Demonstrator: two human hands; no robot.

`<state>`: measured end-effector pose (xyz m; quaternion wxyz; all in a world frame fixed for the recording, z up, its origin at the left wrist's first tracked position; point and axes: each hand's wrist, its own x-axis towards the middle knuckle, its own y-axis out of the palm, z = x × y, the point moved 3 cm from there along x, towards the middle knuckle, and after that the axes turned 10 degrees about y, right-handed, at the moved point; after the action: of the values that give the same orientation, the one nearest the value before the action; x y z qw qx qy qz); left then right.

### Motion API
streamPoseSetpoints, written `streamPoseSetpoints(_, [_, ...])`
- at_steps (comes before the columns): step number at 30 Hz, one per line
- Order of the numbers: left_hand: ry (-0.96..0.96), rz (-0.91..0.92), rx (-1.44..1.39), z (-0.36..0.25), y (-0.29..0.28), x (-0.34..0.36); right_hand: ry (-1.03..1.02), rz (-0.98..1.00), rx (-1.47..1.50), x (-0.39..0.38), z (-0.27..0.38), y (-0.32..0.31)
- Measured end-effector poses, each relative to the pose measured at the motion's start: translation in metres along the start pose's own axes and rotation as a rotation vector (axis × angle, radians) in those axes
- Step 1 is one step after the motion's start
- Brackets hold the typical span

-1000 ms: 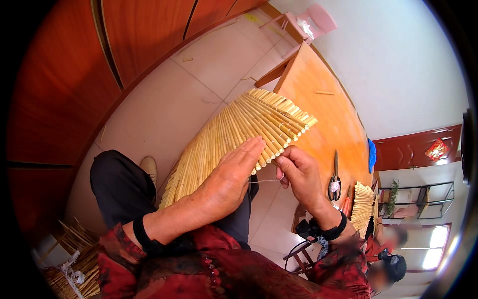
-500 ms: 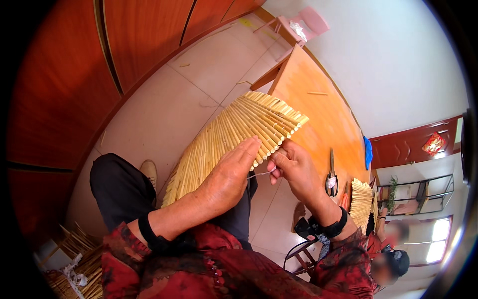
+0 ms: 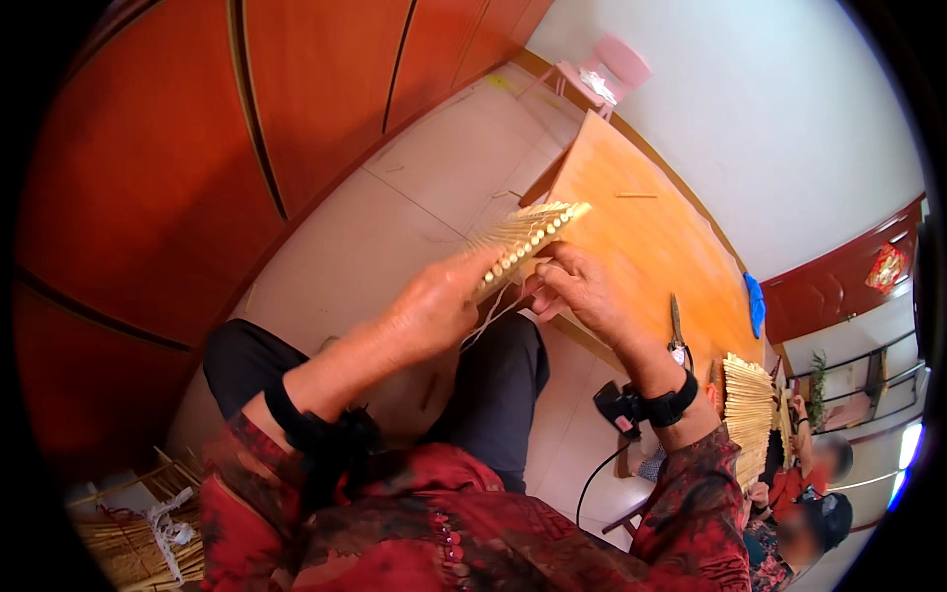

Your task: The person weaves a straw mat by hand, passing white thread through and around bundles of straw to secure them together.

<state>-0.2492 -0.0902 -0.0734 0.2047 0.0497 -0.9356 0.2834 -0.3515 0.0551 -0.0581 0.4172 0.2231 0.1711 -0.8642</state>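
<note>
Head view, centre of the frame: the left hand (image 3: 431,308) is clenched around the near edge of a mat of pale bamboo slats (image 3: 521,240), held up edge-on above the person's lap, with its far end over the orange tabletop (image 3: 651,247). The right hand (image 3: 582,291), just beside it, pinches a thin white string (image 3: 490,318) that hangs from the slats.

The string could slip from the fingertips and let the last slats loosen, since the pinch looks light and the mat is carried by one hand only. A tilt of that hand might fan the slats apart.

Hard to make out: how the string runs through the slats, as the left hand covers that part. A second slat bundle (image 3: 747,400) at lower right is partly behind the right forearm, and scissors (image 3: 677,326) lie near it.
</note>
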Motion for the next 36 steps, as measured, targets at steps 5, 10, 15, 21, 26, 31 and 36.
streamPoseSetpoints(5, [0.088, 0.176, 0.128, -0.031, -0.039, 0.012, -0.56, -0.512, -0.381, -0.012, 0.01, -0.043])
streamPoseSetpoints(10, [0.057, 0.423, 0.206, -0.054, -0.057, 0.02, -0.641, -0.503, -0.116, -0.018, 0.012, -0.06])
streamPoseSetpoints(15, [0.055, 0.515, 0.299, -0.079, -0.078, -0.003, -0.561, -0.088, -0.069, -0.033, 0.019, -0.025])
streamPoseSetpoints(21, [0.164, 0.681, 0.418, -0.113, -0.091, -0.038, -0.414, 0.395, -0.131, -0.044, 0.013, 0.045])
streamPoseSetpoints(26, [0.092, 0.827, 0.309, -0.111, -0.084, -0.059, -0.263, 0.635, 0.099, -0.057, -0.011, 0.094])
streamPoseSetpoints(31, [-0.034, 0.839, 0.231, -0.102, -0.077, -0.081, -0.1, 0.457, 0.334, -0.062, -0.056, 0.106])
streamPoseSetpoints(36, [0.009, 0.854, 0.24, -0.081, -0.067, -0.096, -0.055, 0.472, 0.288, -0.057, -0.068, 0.124])
